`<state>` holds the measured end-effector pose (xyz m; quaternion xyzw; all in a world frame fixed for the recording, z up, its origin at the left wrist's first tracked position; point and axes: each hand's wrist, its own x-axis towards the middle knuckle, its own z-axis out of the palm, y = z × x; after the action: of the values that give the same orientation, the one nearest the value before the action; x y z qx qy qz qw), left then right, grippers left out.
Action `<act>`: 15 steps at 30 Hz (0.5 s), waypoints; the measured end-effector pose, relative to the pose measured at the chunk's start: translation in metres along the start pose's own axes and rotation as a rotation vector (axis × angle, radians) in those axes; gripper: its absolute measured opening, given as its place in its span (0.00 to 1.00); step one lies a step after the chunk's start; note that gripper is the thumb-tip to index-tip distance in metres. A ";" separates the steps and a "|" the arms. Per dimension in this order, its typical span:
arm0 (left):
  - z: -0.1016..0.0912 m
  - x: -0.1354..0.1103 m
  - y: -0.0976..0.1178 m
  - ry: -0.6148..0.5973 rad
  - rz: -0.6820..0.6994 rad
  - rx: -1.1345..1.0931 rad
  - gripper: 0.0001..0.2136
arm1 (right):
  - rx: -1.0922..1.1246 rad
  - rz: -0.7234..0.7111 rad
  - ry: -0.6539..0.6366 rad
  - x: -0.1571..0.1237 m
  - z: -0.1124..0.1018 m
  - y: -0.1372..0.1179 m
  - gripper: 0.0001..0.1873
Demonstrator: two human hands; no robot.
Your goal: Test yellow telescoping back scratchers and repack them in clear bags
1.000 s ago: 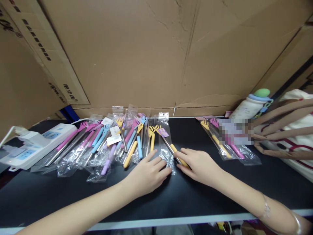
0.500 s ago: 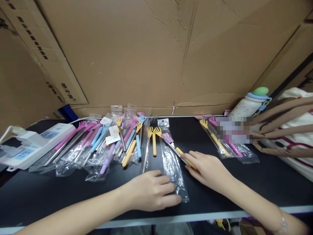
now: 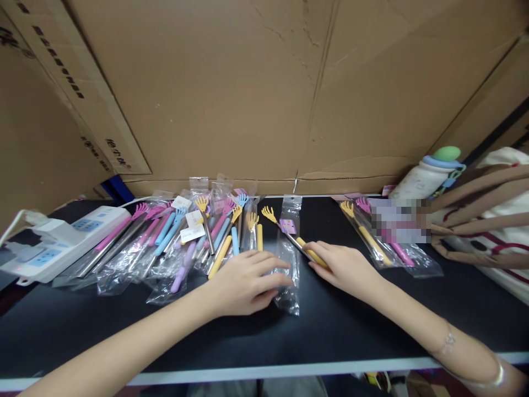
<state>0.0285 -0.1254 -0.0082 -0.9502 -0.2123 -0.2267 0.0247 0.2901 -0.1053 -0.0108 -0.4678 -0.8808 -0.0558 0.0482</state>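
My right hand (image 3: 341,264) is closed around the yellow handle of a back scratcher (image 3: 316,253). Its metal shaft slants up and left to a yellow claw (image 3: 270,214). A small purple-pink card (image 3: 287,226) lies by the shaft. Under the shaft, a clear plastic bag (image 3: 292,204) lies flat on the black tabletop. My left hand (image 3: 248,281) rests over the bag's left side, fingers bent and apart; its thumb is hidden. Just beyond that hand lie another yellow back scratcher (image 3: 259,237) and a bagged one with a yellow claw (image 3: 252,221).
Several bagged pink, blue, purple and yellow back scratchers (image 3: 182,248) are heaped at left, beside a white power strip (image 3: 82,237). Two bagged ones (image 3: 374,242) lie at right, near a bottle (image 3: 425,179) and a cloth bag (image 3: 491,231). Cardboard (image 3: 231,99) stands behind.
My left hand has moved up and slightly left across the table. The clear bag has shifted away from me and now lies straighter. My right hand keeps hold of the back scratcher.
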 end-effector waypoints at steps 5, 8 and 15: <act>-0.013 -0.001 -0.014 -0.087 -0.149 0.024 0.13 | -0.007 0.053 -0.016 0.007 0.003 0.014 0.13; -0.013 -0.003 -0.029 -0.187 -0.196 0.139 0.14 | -0.035 0.049 -0.015 0.008 0.004 0.015 0.13; -0.008 0.007 -0.056 -0.296 -0.117 0.323 0.16 | -0.056 0.017 0.027 0.005 0.008 0.016 0.14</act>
<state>0.0080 -0.0731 -0.0002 -0.9429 -0.3021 -0.0491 0.1318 0.3002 -0.0912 -0.0175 -0.4758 -0.8741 -0.0861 0.0474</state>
